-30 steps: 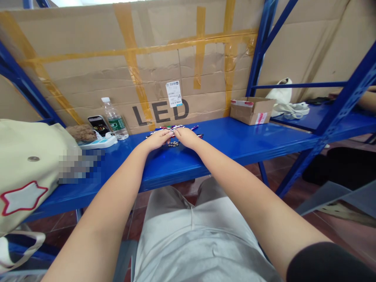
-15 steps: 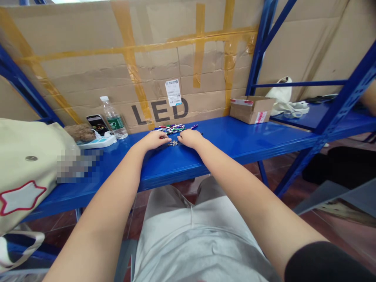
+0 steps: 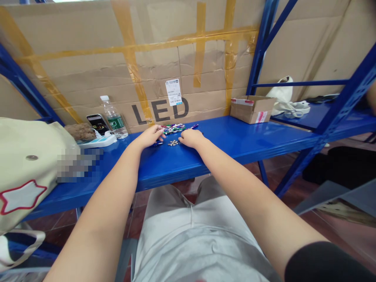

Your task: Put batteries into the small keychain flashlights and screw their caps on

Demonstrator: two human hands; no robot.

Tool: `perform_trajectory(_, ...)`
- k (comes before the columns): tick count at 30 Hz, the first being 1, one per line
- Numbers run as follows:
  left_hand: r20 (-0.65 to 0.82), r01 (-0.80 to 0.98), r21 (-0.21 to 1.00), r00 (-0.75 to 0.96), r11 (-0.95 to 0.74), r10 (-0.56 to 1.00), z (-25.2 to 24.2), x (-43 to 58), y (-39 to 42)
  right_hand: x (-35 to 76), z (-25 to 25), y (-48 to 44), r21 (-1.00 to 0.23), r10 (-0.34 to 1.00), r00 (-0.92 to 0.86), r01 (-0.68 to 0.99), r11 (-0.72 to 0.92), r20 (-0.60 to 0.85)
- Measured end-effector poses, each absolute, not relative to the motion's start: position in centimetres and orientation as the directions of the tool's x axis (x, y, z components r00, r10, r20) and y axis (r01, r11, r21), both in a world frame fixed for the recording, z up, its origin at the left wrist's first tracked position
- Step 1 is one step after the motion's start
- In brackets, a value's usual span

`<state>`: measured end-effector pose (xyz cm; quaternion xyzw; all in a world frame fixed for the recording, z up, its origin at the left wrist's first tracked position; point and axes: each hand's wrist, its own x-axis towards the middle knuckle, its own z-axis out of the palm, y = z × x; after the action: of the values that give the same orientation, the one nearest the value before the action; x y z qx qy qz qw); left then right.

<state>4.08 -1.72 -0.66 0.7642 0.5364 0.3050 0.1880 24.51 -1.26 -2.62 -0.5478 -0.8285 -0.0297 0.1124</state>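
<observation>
My left hand [image 3: 151, 136] is at the left end of a heap of colourful, shiny pens [image 3: 174, 128], its fingers apart and its fingertips close to the pens. Below that hand a dark pen-like piece [image 3: 158, 144] lies on the blue tabletop [image 3: 223, 141]. My right hand [image 3: 190, 138] rests with curled fingers beside a small cluster of silvery metal pieces [image 3: 173, 143]. What its fingertips hold, if anything, is hidden. The metal pieces lie between the two hands, in front of the pens.
At the left stand a cream bag [image 3: 29, 156], a power strip [image 3: 101, 141], a phone [image 3: 98, 124] and a water bottle [image 3: 114, 119]. An open cardboard box [image 3: 252, 109] sits at the right. A large cardboard sheet [image 3: 158, 70] backs the table; blue posts [image 3: 257, 58] flank it.
My left hand has moved left and away from the metal pieces, and its fingers have spread. The dark piece below it now shows. My right hand has barely moved.
</observation>
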Motion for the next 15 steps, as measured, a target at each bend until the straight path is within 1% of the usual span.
perform_trajectory(2,0.210,0.578,0.772,0.160,-0.264,0.965,-0.6,4.1,-1.7,24.5,-2.6,-1.3,-0.065,0.897,-0.385,0.911,0.407,0.218)
perform_trajectory(3,0.202,0.534,0.810,0.136,-0.243,0.970,-0.5,4.0,-1.7,24.5,-2.6,-1.3,-0.062,0.896,-0.386,0.911,0.407,0.219)
perform_trajectory(4,0.208,0.524,0.818,0.115,-0.237,0.971,-0.5,3.8,-1.7,24.5,-2.5,-1.3,-0.064,0.897,-0.383,0.912,0.405,0.219)
perform_trajectory(5,0.231,0.558,0.793,0.097,-0.245,0.968,-0.5,3.6,-1.6,24.5,-2.5,-1.4,-0.069,0.900,-0.378,0.914,0.401,0.216)
perform_trajectory(6,0.265,0.629,0.732,0.089,-0.260,0.960,-0.6,3.3,-1.6,24.5,-2.5,-1.4,-0.076,0.904,-0.372,0.916,0.395,0.212)
perform_trajectory(7,0.300,0.717,0.640,0.095,-0.275,0.949,-0.6,3.0,-1.5,24.5,-2.5,-1.4,-0.083,0.906,-0.369,0.916,0.392,0.207)
perform_trajectory(9,0.341,0.864,0.419,0.136,-0.280,0.930,-0.7,2.3,-1.2,24.5,-2.4,-1.4,-0.093,0.908,-0.368,0.915,0.392,0.201)
perform_trajectory(11,0.334,0.933,0.249,0.167,-0.258,0.928,-0.8,1.7,-0.8,24.5,-2.4,-1.4,-0.096,0.908,-0.367,0.915,0.391,0.204)
perform_trajectory(15,0.288,0.987,0.059,0.128,-0.151,0.949,-1.0,0.6,0.5,24.5,-2.5,-1.3,-0.109,0.906,-0.357,0.915,0.388,0.229)
